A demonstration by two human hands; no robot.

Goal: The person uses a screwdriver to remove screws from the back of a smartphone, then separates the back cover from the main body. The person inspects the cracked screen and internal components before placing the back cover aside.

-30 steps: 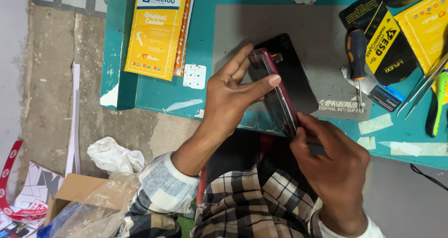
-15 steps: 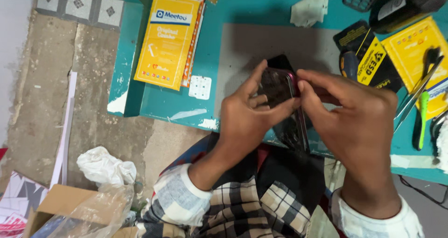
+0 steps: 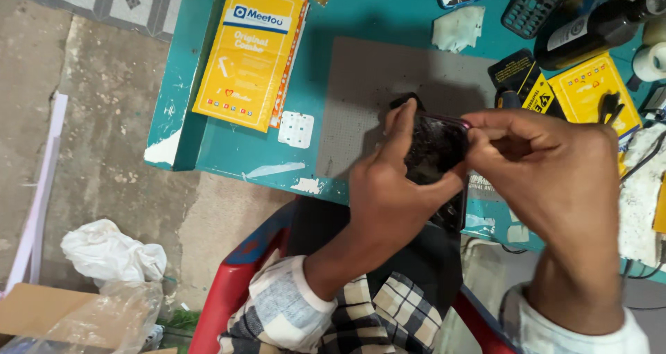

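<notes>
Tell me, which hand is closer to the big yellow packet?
Left. The left hand sits beside the yellow packet, across bare table; the right hand is farther off, beyond the phone both hands hold.

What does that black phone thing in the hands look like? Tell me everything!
The phone is a flat, dark slab with a thin reddish-purple edge along its top. Its glossy face looks scuffed or cracked, with pale specks. It is held tilted above the grey mat on the teal table. The left hand cradles it from beneath, fingers up its left side; the right hand pinches its upper right corner. Much of it is hidden.
</notes>
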